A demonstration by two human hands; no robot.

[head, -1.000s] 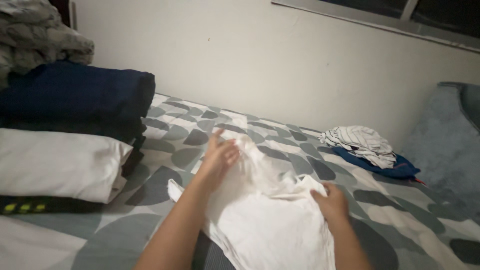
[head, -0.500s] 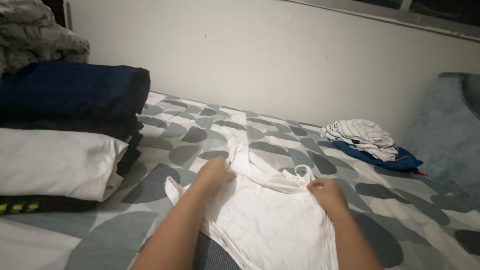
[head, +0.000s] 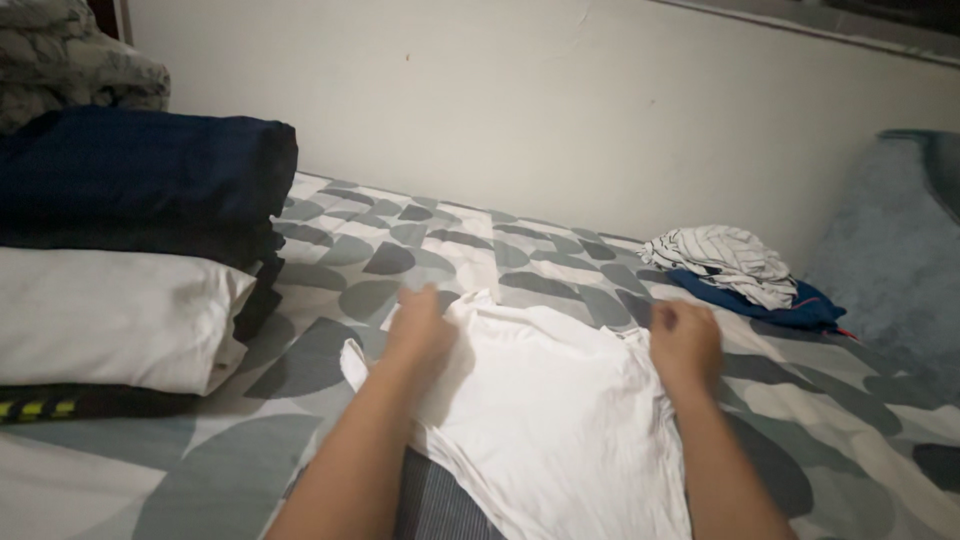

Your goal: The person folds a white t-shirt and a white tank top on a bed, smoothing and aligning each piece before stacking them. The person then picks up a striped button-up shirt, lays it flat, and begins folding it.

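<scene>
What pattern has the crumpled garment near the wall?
Thin dark stripes on white; the striped garment shows best in the head view.

A stack of folded bedding (head: pixel 130 250), dark navy over white, is seen at the left on a bedsheet (head: pixel 450 250) patterned in grey and white shapes. A striped white garment (head: pixel 722 260) is piled on a blue one (head: pixel 775 305) near the pale wall (head: pixel 520 110). A grey-blue cushion (head: pixel 900 250) is propped at the right.

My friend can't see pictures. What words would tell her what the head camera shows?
Two bare hands, left hand and right hand, press on a white shirt lying on a bed with a grey patterned cover. Folded bedding is stacked at the left, and a striped garment lies on blue cloth at the right.
</scene>
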